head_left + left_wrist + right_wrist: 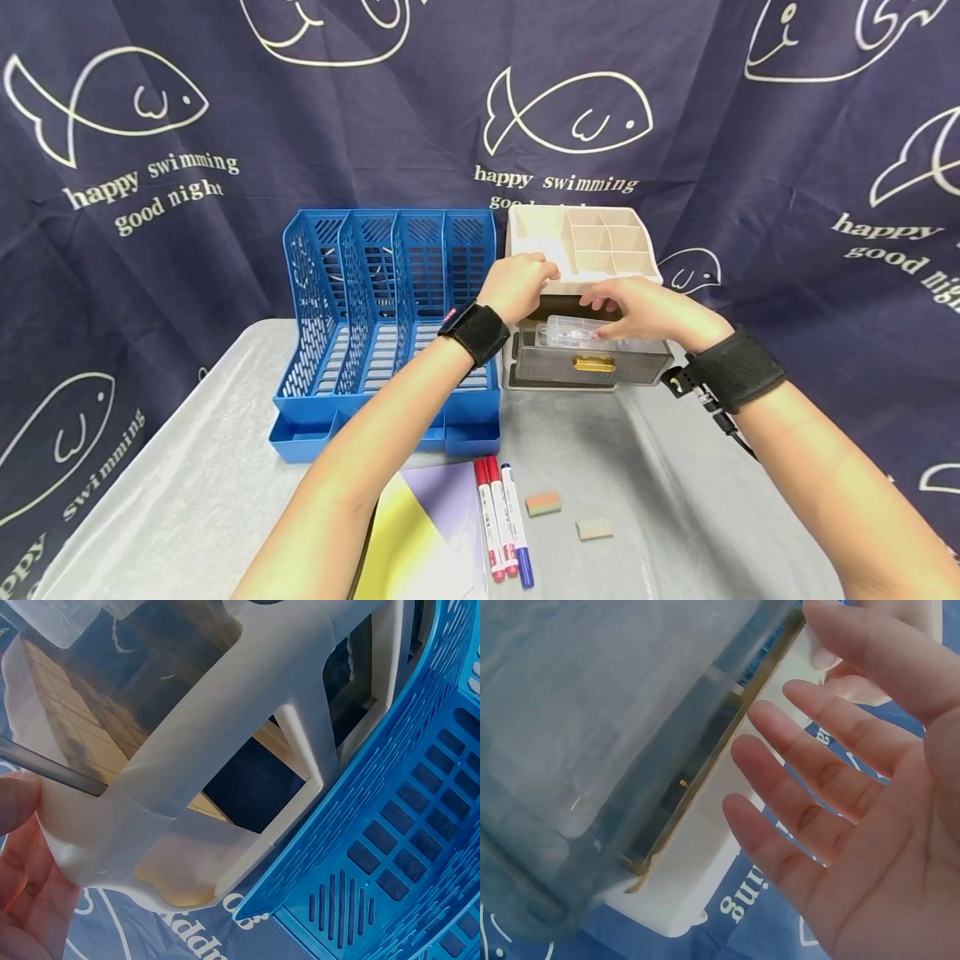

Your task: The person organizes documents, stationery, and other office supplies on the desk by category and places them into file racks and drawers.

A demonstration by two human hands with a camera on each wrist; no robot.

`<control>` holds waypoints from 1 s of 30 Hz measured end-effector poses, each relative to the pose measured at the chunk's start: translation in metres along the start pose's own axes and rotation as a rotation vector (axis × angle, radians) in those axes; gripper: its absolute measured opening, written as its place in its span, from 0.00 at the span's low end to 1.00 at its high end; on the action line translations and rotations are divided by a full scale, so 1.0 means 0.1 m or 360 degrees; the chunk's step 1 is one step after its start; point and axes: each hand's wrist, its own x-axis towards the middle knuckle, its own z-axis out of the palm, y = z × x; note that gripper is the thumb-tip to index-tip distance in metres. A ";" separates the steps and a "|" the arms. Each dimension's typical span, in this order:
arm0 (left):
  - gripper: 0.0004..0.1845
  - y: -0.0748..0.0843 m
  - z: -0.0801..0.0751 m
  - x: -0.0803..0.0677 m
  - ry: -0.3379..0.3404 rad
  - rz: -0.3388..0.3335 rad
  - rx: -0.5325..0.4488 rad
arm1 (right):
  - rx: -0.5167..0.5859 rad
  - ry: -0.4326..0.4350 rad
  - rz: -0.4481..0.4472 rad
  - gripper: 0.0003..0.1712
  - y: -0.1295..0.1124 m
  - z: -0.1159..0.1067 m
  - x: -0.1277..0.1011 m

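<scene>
A white desktop organizer [537, 223] with a compartmented top stands at the back right. Its smoky see-through drawer [546, 367], with a gold handle [594, 364], is pulled out. Inside the drawer lies a clear plastic box [567, 331]. My left hand [519, 285] holds the organizer's upper left front edge; in the left wrist view the thumb [16, 801] and fingers lie about the white rim. Above the drawer is my right hand [637, 310], its thumb by the clear box. The right wrist view shows its fingers [810, 776] spread and loosely extended, with nothing held.
A blue file rack [375, 408] stands immediately left of the organizer. In front lie coloured sheets [405, 533], red markers [491, 517], a blue marker [516, 525] and two small erasers, one orange and green [543, 503], one paler [594, 529]. A patterned curtain [420, 125] hangs behind.
</scene>
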 end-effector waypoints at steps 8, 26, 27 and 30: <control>0.13 0.00 0.00 -0.01 0.0003 -0.0010 -0.0004 | 0.0004 -0.0023 -0.0016 0.19 -0.02 0.02 -0.06; 0.12 -0.01 0.00 0.00 -0.0007 -0.0019 -0.0025 | -0.0088 0.0061 -0.0138 0.17 -0.35 0.05 -0.32; 0.12 -0.01 0.00 0.00 -0.0007 -0.0021 -0.0025 | -0.0098 0.0065 -0.0146 0.17 -0.36 0.06 -0.33; 0.12 -0.01 0.00 0.00 -0.0004 -0.0026 -0.0028 | -0.0121 0.0073 -0.0165 0.17 -0.40 0.07 -0.37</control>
